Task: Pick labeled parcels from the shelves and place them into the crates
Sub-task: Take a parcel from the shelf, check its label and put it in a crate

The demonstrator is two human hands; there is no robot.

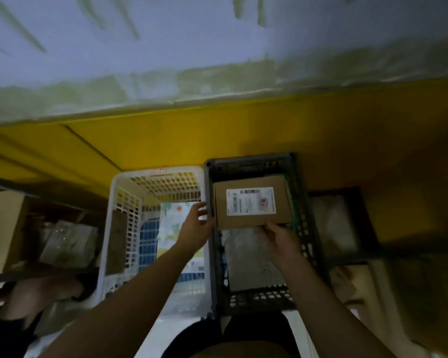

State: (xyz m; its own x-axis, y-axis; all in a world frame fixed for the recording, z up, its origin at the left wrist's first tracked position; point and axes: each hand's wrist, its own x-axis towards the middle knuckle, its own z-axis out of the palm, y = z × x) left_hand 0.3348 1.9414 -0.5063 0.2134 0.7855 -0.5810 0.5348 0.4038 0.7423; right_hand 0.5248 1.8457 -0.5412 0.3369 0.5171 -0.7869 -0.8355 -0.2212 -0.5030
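A pale, streaked wall fills the view from 10 to 2 o'clock, and a broad yellow panel runs below it. Two crates stand side by side in the lower half. The white crate is at 7 o'clock from the view's centre and the dark grey crate at 5 o'clock, their long walls touching. Dim shelves at 8 o'clock hold boxes and clear-bagged goods, blurred.

In the white crate a pale printed packet leans upright. A grey bag lies flat on the floor of the dark crate.

The cardboard parcel is held level over the far half of the dark grey crate, above the grey bag. Its white label faces up.

The right hand pinches the parcel's 6 o'clock edge, with the thumb on top of the card. The left hand reaches across the white crate to the parcel's 9 o'clock edge, fingers spread and meeting the card. Blur hides whether they clamp it or only steady it, so I cannot tell how closed that hand is.
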